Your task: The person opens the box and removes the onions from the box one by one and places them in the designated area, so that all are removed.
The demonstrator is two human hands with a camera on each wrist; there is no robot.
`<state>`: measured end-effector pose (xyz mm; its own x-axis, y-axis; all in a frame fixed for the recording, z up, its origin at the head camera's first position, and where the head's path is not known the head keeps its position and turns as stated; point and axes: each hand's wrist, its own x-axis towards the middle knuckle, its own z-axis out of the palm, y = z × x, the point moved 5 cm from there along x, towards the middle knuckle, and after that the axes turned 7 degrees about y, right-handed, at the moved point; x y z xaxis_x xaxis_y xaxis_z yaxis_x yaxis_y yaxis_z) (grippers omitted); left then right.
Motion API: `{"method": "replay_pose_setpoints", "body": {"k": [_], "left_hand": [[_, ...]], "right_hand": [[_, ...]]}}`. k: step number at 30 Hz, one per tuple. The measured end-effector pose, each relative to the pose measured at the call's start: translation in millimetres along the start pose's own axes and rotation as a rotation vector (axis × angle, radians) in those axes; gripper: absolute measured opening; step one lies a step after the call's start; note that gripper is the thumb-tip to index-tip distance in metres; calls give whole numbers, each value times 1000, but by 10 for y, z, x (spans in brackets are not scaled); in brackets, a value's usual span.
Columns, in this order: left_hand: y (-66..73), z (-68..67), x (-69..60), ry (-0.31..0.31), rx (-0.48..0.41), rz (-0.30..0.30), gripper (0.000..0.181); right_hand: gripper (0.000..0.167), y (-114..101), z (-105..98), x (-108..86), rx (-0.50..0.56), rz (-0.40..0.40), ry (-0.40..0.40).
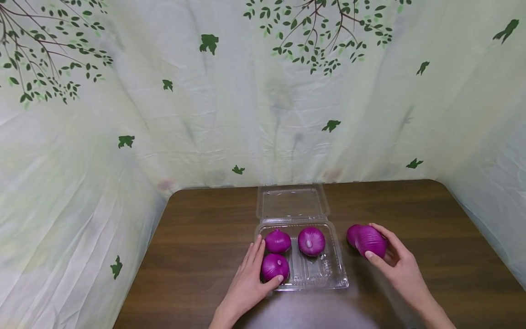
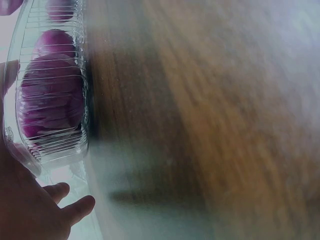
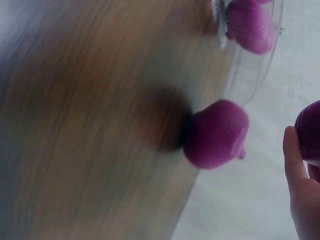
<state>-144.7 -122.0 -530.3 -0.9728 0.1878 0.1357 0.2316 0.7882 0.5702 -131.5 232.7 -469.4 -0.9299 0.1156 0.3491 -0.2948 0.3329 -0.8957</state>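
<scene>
Right hand: clamped round a red onion | Look: round, bright purple, thin lines | Place: held above the brown table, beside another onion, right of the clear plastic box | Left hand: straight fingers touching box | Box: three purple onions inside

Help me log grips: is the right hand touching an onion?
Touching. The head view shows the right hand holding a purple onion between thumb and fingers.

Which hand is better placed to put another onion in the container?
Probably the right hand: it holds a red onion, while the left hand rests along the clear clamshell container.
</scene>
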Motion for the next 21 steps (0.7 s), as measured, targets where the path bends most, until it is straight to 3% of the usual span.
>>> {"method": "replay_pose_setpoints", "body": {"k": [9,21], "left_hand": [[13,-4,-3,2,-4,3,102],[18,-11,2,0,-1,0,101]], "right_hand": [[65,38,-235,46,-68,-3,13],[67,120,-449,175,-338,-24,-12]]}}
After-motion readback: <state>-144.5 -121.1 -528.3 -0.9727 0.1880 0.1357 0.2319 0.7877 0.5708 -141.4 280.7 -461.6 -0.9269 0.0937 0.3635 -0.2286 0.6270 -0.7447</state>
